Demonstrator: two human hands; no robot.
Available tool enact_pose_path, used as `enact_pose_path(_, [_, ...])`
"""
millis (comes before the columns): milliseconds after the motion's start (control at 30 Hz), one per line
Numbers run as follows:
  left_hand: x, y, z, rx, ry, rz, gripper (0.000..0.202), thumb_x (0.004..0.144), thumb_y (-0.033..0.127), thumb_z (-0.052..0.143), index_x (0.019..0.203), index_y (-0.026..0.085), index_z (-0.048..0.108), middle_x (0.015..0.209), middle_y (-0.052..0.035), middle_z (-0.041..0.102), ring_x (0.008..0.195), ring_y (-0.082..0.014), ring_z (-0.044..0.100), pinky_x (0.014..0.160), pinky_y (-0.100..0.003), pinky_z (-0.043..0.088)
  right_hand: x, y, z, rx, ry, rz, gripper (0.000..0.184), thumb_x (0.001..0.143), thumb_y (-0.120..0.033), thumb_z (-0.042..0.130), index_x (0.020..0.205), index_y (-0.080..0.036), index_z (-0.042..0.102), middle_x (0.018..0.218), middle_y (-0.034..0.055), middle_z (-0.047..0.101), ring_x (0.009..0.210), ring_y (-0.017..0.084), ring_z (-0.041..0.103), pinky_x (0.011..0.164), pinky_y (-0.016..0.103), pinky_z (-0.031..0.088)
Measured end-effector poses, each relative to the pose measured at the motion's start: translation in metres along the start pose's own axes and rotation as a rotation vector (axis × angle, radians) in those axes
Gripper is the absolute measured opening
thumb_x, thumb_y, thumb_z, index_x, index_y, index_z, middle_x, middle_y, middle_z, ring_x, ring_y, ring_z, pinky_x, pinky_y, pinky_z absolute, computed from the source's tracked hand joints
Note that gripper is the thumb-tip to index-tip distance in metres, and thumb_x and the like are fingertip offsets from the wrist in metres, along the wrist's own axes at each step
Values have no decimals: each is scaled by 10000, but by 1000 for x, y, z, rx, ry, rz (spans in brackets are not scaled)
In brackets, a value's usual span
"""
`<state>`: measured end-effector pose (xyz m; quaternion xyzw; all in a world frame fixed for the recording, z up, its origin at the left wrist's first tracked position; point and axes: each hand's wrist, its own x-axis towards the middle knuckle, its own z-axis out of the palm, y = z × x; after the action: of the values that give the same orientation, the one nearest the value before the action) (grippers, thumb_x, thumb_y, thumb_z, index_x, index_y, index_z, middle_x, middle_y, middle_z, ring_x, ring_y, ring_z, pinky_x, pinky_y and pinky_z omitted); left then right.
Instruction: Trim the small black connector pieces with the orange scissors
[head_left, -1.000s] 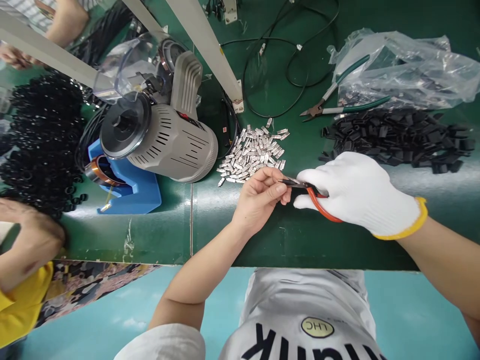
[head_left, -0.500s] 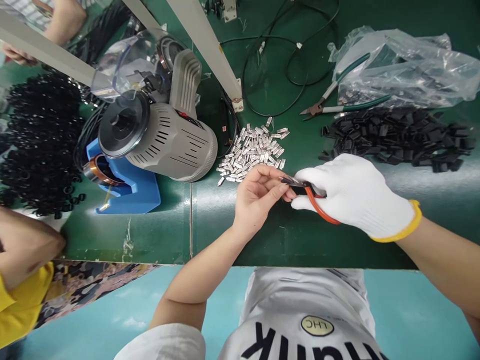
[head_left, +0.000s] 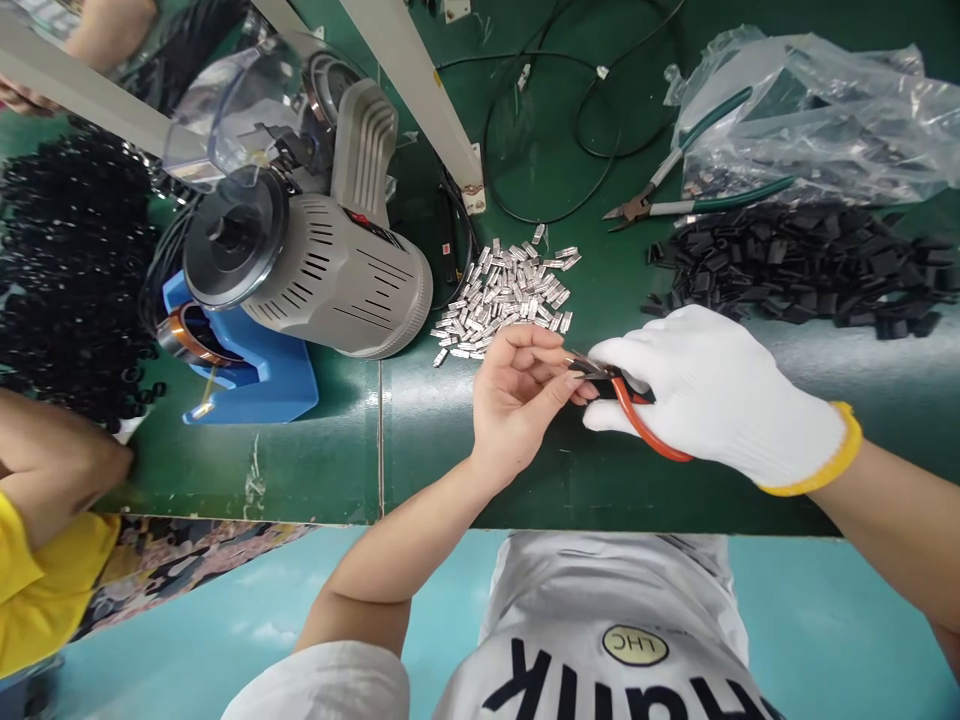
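Observation:
Red-handled pliers (head_left: 637,422) are gripped in my right hand (head_left: 712,400), which wears a white glove with a yellow cuff. Their jaws point left and meet the fingertips of my bare left hand (head_left: 521,400). The left thumb and fingers are pinched together at the jaw tips; whatever small piece lies between them is too hidden to make out. Just beyond the left hand spreads a pile of small silver metal connectors (head_left: 506,295). Right of the gloved hand lies a heap of small black plastic pieces (head_left: 810,265).
Green-handled cutters (head_left: 686,208) rest beside a clear plastic bag (head_left: 817,120). A grey machine (head_left: 337,280) and a blue tape dispenser (head_left: 277,385) stand to the left. A white post (head_left: 420,90) rises at the back near black cable (head_left: 495,190). A co-worker's arm (head_left: 60,450) reaches in at left.
The view has shifted slightly. My hands stay together at the plier jaws, with the right forearm and plier handle a little further right and lower.

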<state>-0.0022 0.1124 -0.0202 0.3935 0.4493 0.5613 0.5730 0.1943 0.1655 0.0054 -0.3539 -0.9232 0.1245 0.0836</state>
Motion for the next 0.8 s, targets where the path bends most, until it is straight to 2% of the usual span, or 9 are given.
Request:
enact_pose_path(367, [1, 2, -2, -7, -11, -12, 369, 810, 283, 842, 1040, 214, 561, 878, 15, 685, 677, -128, 723, 627, -260, 602, 1, -4, 1, 43, -12, 15, 414, 961, -606, 517, 819, -228, 608, 633, 8, 592, 630, 192, 505, 677, 333, 247])
enact_pose_path(500, [1, 2, -3, 5, -6, -3, 382, 791, 284, 857, 1038, 213, 574, 874, 11, 683, 675, -126, 715, 639, -269, 599, 0, -2, 3, 57, 43, 3, 408, 960, -607, 527, 863, -228, 641, 666, 17, 625, 657, 202, 533, 678, 331, 253])
enact_pose_path(600, [1, 2, -3, 22, -10, -4, 388, 787, 283, 860, 1039, 217, 573, 867, 11, 686, 674, -122, 705, 646, -270, 602, 0, -2, 3, 55, 24, -2, 420, 960, -619, 521, 876, -226, 642, 660, 17, 618, 649, 201, 520, 673, 331, 248])
enact_pose_path(800, [2, 3, -3, 31, -32, -12, 370, 809, 283, 838, 1047, 220, 563, 854, 19, 673, 673, -114, 700, 650, -256, 597, 0, -1, 6, 15, 1, -8, 455, 983, -610, 482, 726, -235, 509, 582, -12, 512, 584, 170, 419, 661, 326, 227])
